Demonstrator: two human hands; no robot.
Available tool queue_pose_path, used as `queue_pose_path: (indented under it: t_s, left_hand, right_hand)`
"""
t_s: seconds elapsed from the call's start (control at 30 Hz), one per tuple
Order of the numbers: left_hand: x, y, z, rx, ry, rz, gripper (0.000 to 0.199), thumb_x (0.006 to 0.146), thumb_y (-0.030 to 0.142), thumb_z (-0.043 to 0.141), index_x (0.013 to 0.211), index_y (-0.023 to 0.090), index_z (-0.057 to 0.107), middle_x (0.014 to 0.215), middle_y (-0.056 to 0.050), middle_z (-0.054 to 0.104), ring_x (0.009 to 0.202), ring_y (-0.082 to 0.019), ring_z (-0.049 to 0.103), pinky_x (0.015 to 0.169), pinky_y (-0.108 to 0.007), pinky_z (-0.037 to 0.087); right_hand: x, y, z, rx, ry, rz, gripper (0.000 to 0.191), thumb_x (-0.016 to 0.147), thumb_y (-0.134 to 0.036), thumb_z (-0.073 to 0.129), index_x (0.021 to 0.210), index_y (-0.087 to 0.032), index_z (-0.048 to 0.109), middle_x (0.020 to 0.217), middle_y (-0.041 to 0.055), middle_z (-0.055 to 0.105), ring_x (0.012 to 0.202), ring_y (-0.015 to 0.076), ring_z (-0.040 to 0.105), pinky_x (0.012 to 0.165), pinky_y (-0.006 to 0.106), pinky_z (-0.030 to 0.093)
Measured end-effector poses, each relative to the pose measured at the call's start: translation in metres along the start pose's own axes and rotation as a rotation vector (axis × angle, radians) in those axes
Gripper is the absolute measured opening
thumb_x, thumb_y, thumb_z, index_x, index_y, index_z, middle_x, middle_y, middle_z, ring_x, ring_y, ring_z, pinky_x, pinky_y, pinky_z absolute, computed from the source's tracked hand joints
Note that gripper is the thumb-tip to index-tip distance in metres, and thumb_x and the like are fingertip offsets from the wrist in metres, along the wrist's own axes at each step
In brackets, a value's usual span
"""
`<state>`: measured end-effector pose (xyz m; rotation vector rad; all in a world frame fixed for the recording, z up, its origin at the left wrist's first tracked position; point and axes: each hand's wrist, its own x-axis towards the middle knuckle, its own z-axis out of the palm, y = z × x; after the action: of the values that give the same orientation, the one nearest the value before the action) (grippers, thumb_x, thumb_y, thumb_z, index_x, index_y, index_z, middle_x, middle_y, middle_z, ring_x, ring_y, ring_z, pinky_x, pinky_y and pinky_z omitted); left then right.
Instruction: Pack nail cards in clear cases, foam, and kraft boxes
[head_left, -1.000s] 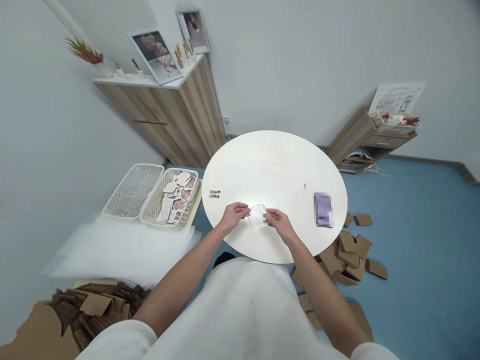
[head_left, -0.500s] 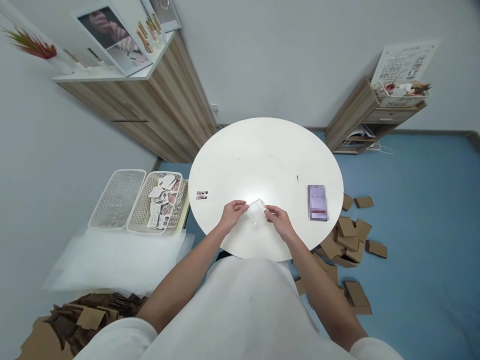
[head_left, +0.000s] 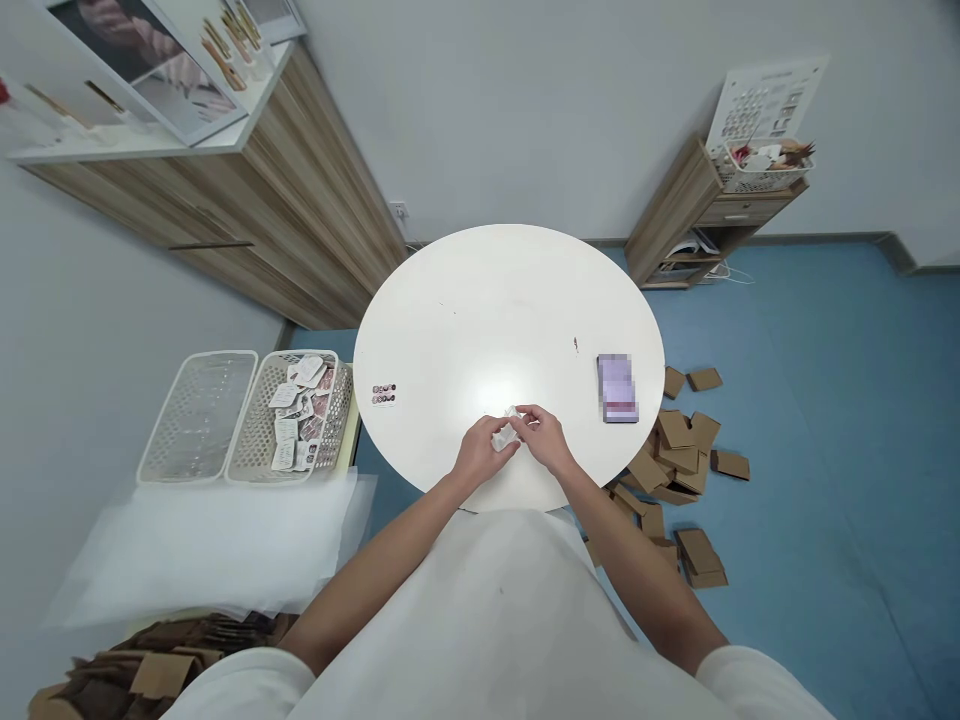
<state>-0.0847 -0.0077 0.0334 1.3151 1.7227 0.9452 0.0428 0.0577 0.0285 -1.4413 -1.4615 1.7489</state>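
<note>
Over the near part of the white oval table [head_left: 510, 300], both hands close on a small, clear, whitish piece that looks like thin plastic packaging [head_left: 504, 437]. My left hand [head_left: 480, 452] pinches it from the left with bent fingers. From the right, the fingertips of my right hand [head_left: 543, 436] press on its upper edge. Fingers hide part of it, so its exact kind is unclear. Off to the left on the tabletop lies a small sheet of dark and pink oval pieces [head_left: 383, 395]. A blurred purple box-like item [head_left: 618, 388] lies on the right side.
Left of the table stand white perforated baskets, one with a transparent lining [head_left: 147, 440] and one holding several printed packets [head_left: 341, 425]. White sheets [head_left: 202, 545] and brown cardboard [head_left: 171, 674] lie below. Cardboard boxes [head_left: 679, 455] litter the floor at right. Wooden cabinets [head_left: 315, 160] stand behind.
The clear plastic piece was spread flat between the hands; now it is folded or bunched smaller. My hands have come closer together. The camera view has shifted slightly.
</note>
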Motion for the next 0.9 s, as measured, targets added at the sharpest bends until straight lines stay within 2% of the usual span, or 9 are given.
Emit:
queue_pose_path:
  t_s: [0.1, 0.23, 0.3, 0.43, 0.53, 0.7, 0.8, 0.9]
  left_hand:
    - [0.000, -0.005, 0.001, -0.103, 0.017, -0.064, 0.026, 0.070, 0.031, 0.059, 0.093, 0.023, 0.063, 0.085, -0.005, 0.062, 0.076, -0.018, 0.057, 0.068, -0.031, 0.045]
    - [0.002, -0.009, 0.000, -0.425, 0.120, -0.271, 0.037, 0.067, 0.033, 0.064, 0.101, 0.019, 0.059, 0.092, -0.007, 0.063, 0.080, -0.018, 0.060, 0.072, -0.031, 0.046]
    - [0.002, -0.009, -0.003, -0.570, 0.130, -0.348, 0.046, 0.064, 0.035, 0.067, 0.106, 0.018, 0.056, 0.092, -0.008, 0.064, 0.082, -0.019, 0.062, 0.073, -0.033, 0.046]
    - [0.002, -0.008, -0.009, -0.700, 0.100, -0.412, 0.053, 0.062, 0.037, 0.069, 0.109, 0.018, 0.052, 0.098, -0.010, 0.064, 0.083, -0.020, 0.063, 0.074, -0.033, 0.047]
    - [0.001, -0.008, -0.012, -0.723, 0.101, -0.423, 0.054, 0.061, 0.037, 0.070, 0.109, 0.019, 0.052, 0.100, -0.011, 0.064, 0.085, -0.019, 0.063, 0.075, -0.033, 0.047]
    - [0.003, -0.012, -0.014, -0.689, 0.088, -0.414, 0.053, 0.062, 0.040, 0.068, 0.109, 0.019, 0.053, 0.100, -0.011, 0.064, 0.087, -0.020, 0.062, 0.076, -0.033, 0.046]
    - [0.004, -0.016, -0.018, -0.588, 0.078, -0.332, 0.051, 0.066, 0.043, 0.063, 0.110, 0.019, 0.053, 0.104, -0.011, 0.061, 0.092, -0.020, 0.059, 0.078, -0.033, 0.044]
    - [0.003, -0.017, -0.027, -0.370, 0.057, -0.194, 0.066, 0.060, 0.041, 0.069, 0.119, 0.023, 0.047, 0.111, -0.010, 0.055, 0.099, -0.021, 0.054, 0.081, -0.034, 0.042]
  right_hand:
    - [-0.002, 0.001, -0.004, 0.016, -0.055, -0.010, 0.042, 0.066, -0.044, 0.059, 0.102, -0.022, 0.057, 0.081, 0.0008, 0.056, 0.066, 0.0122, 0.054, 0.064, 0.028, 0.045]
    - [-0.004, 0.006, -0.016, -0.032, 0.098, -0.043, 0.052, 0.063, -0.043, 0.062, 0.111, -0.023, 0.053, 0.099, 0.0041, 0.054, 0.073, 0.0123, 0.052, 0.071, 0.030, 0.044]
    - [-0.005, 0.009, -0.020, -0.001, 0.134, -0.021, 0.055, 0.061, -0.043, 0.064, 0.111, -0.024, 0.052, 0.103, 0.0052, 0.053, 0.076, 0.0131, 0.053, 0.071, 0.030, 0.044]
    - [-0.008, 0.011, -0.020, 0.163, -0.026, 0.017, 0.047, 0.063, -0.042, 0.064, 0.104, -0.023, 0.054, 0.092, 0.0039, 0.059, 0.075, 0.0140, 0.057, 0.069, 0.030, 0.045]
    - [-0.009, 0.009, -0.017, 0.230, -0.072, 0.028, 0.044, 0.063, -0.042, 0.065, 0.101, -0.022, 0.055, 0.082, 0.0022, 0.061, 0.070, 0.0137, 0.059, 0.068, 0.031, 0.046]
    - [-0.006, 0.008, -0.017, 0.242, -0.087, 0.047, 0.047, 0.060, -0.042, 0.067, 0.100, -0.022, 0.055, 0.083, 0.0031, 0.063, 0.072, 0.0157, 0.060, 0.069, 0.032, 0.047]
    - [-0.004, 0.009, -0.019, 0.247, -0.066, 0.056, 0.048, 0.060, -0.042, 0.068, 0.101, -0.022, 0.054, 0.082, 0.0029, 0.064, 0.071, 0.0158, 0.061, 0.068, 0.032, 0.047]
    - [-0.004, 0.009, -0.022, 0.254, -0.046, 0.056, 0.047, 0.060, -0.041, 0.068, 0.101, -0.022, 0.053, 0.078, 0.0019, 0.064, 0.069, 0.0153, 0.061, 0.068, 0.032, 0.048]
